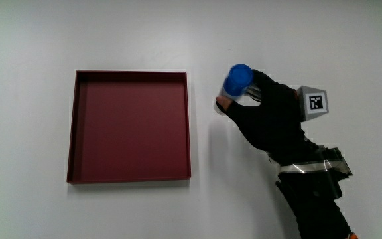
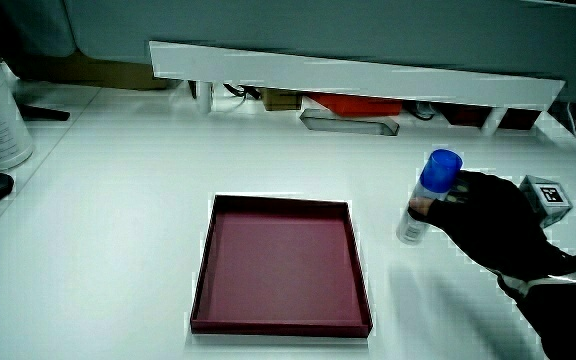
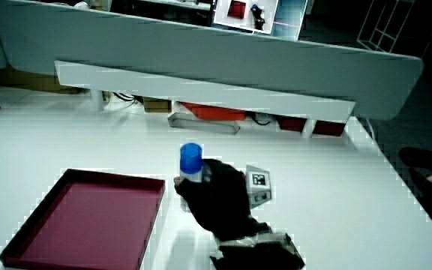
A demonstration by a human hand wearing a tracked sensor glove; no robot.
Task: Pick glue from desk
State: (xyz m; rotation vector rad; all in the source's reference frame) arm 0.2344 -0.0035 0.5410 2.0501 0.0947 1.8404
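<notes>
In the main view, the hand has its fingers wrapped around the glue stick, which has a blue cap and a pale body. The stick stands on the white table just beside the dark red tray, not touching it.

In a side view, the glue stick stands nearly upright, tilted slightly, its base on or just above the table beside the tray; the hand clasps its body.

In a side view, the hand covers the stick's body, with only the blue cap of the glue stick clear above the fingers.
</notes>
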